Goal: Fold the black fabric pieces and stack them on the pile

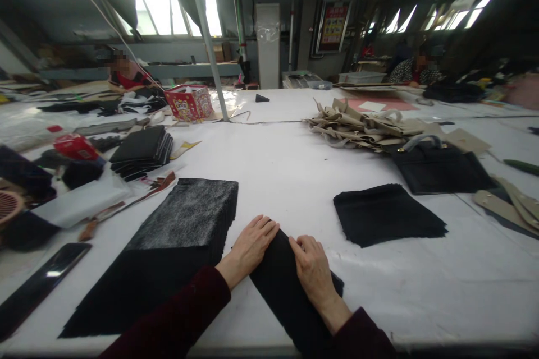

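Note:
A piece of black fabric (286, 286) lies at a slant in front of me and appears folded lengthwise. My left hand (255, 240) rests on its far end, fingers stretched out and pressed down. My right hand (314, 269) is closed at the right edge of the same piece, thumb and fingers curled on it; part of the fabric is hidden beneath. Left of my hands is a thick stack of black fabric pieces (147, 280), its far part turned to a speckled grey face (189, 213). On the right lies a flatter black fabric pile (387, 214).
A phone (42, 280) lies at the left. Farther off are a stack of dark panels (141, 148), a red patterned box (189, 104) and a metal pole (208, 39). Beige strapped pieces (362, 126) and a black bag (440, 168) occupy the right. Two people sit beyond.

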Action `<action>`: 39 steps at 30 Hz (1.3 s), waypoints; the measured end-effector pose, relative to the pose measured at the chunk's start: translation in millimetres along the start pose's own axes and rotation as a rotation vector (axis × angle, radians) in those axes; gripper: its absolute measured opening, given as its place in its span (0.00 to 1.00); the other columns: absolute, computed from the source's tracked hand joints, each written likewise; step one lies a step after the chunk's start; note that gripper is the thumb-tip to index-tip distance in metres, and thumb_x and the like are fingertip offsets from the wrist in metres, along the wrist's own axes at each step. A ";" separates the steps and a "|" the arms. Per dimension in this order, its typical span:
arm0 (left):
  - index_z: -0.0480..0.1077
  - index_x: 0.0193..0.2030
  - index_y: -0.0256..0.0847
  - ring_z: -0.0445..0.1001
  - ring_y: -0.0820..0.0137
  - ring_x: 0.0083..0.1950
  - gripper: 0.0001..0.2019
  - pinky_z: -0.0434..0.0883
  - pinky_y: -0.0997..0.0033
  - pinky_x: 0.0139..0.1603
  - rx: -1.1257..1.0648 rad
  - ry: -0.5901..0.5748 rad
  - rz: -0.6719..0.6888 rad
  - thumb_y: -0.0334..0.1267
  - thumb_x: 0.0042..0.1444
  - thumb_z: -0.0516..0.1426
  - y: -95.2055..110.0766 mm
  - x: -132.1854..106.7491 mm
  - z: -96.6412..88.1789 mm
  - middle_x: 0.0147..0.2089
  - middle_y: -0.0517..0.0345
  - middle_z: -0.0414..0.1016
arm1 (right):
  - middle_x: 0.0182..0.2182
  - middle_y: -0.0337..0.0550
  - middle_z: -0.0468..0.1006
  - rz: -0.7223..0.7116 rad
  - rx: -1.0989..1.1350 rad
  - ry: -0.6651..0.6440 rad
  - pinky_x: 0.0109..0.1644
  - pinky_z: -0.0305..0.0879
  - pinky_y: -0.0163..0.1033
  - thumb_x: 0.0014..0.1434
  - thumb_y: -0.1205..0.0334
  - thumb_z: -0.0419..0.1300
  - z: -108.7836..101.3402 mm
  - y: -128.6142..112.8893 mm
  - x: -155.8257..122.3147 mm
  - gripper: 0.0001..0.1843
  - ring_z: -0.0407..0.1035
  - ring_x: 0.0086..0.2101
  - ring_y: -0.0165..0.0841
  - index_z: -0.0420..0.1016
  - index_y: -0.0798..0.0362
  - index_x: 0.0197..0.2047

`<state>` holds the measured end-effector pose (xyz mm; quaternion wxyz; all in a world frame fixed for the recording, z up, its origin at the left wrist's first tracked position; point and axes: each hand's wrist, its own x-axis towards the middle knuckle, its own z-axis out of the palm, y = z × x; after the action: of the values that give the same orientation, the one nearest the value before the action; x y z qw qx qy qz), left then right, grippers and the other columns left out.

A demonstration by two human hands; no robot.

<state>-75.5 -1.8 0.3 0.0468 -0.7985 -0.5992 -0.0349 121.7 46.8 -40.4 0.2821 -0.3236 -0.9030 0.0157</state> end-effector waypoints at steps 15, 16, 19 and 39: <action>0.56 0.67 0.41 0.64 0.64 0.61 0.30 0.53 0.59 0.68 0.052 -0.036 0.080 0.24 0.57 0.50 13.9 1.2 -3.6 0.58 0.50 0.68 | 0.35 0.45 0.70 0.022 -0.058 -0.027 0.42 0.56 0.40 0.65 0.73 0.52 -13.9 2.5 -17.5 0.15 0.61 0.38 0.36 0.72 0.55 0.52; 0.56 0.67 0.43 0.63 0.64 0.61 0.31 0.53 0.58 0.68 0.059 -0.038 0.084 0.23 0.56 0.50 15.1 0.8 -3.3 0.59 0.50 0.67 | 0.35 0.45 0.69 0.027 -0.059 -0.029 0.43 0.56 0.41 0.65 0.73 0.51 -15.1 2.4 -18.8 0.15 0.61 0.38 0.36 0.72 0.55 0.52; 0.55 0.67 0.44 0.62 0.63 0.62 0.31 0.52 0.56 0.68 0.074 -0.041 0.090 0.23 0.57 0.50 18.3 0.3 -2.9 0.60 0.49 0.66 | 0.36 0.45 0.69 0.039 -0.057 -0.037 0.43 0.56 0.41 0.65 0.74 0.51 -18.2 3.5 -23.2 0.16 0.61 0.38 0.36 0.72 0.55 0.52; 0.55 0.68 0.41 0.63 0.64 0.59 0.29 0.55 0.61 0.66 -0.007 -0.095 0.197 0.24 0.59 0.49 37.6 9.1 -9.6 0.57 0.52 0.67 | 0.36 0.47 0.69 0.040 -0.003 -0.070 0.43 0.57 0.43 0.64 0.74 0.51 -35.8 24.5 -60.3 0.17 0.61 0.39 0.38 0.71 0.58 0.54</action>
<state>-36.9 -4.7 9.6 0.0187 -0.8545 -0.5191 0.0060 192.4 24.9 -45.6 0.2494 -0.3413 -0.9057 0.0314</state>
